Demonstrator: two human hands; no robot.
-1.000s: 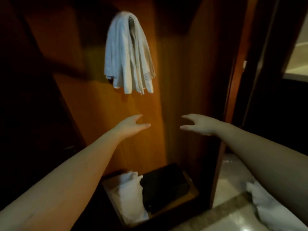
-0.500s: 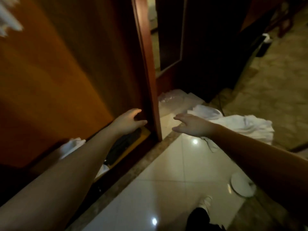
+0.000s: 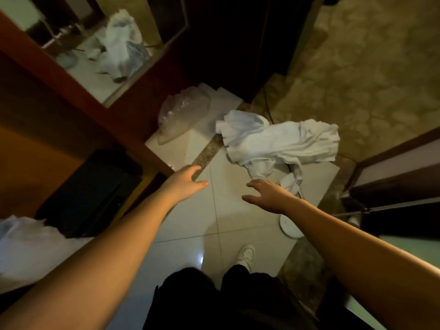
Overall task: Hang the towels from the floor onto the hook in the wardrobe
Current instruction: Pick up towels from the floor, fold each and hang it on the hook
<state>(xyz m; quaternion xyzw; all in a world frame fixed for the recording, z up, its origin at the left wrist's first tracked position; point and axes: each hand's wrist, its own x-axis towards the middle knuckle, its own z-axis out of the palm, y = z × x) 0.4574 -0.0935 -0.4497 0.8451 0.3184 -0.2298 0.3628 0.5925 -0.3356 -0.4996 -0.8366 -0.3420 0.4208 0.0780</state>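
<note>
A heap of crumpled white towels (image 3: 281, 141) lies on the tiled floor (image 3: 238, 210), right of centre. My right hand (image 3: 266, 195) hovers open just below the heap, fingers spread, apart from the cloth. My left hand (image 3: 184, 182) is also open and empty, held over the floor beside the wardrobe's wooden edge (image 3: 133, 136). The wardrobe interior (image 3: 35, 151) fills the left side; its hook and the hung towel are out of view. Another white cloth (image 3: 26, 248) lies at the wardrobe bottom, lower left.
A clear plastic bag (image 3: 183, 113) sits on the floor by the wardrobe edge. A dark box (image 3: 90, 194) rests in the wardrobe bottom. A mirror (image 3: 102, 44) reflects a bag. A white round disc (image 3: 290, 226), my white shoe (image 3: 245, 254) and a dark door (image 3: 400, 186) stand nearby.
The view has swung down from the hung towel to the floor. Both empty hands have dropped towards the towel heap, the right one now close to it.
</note>
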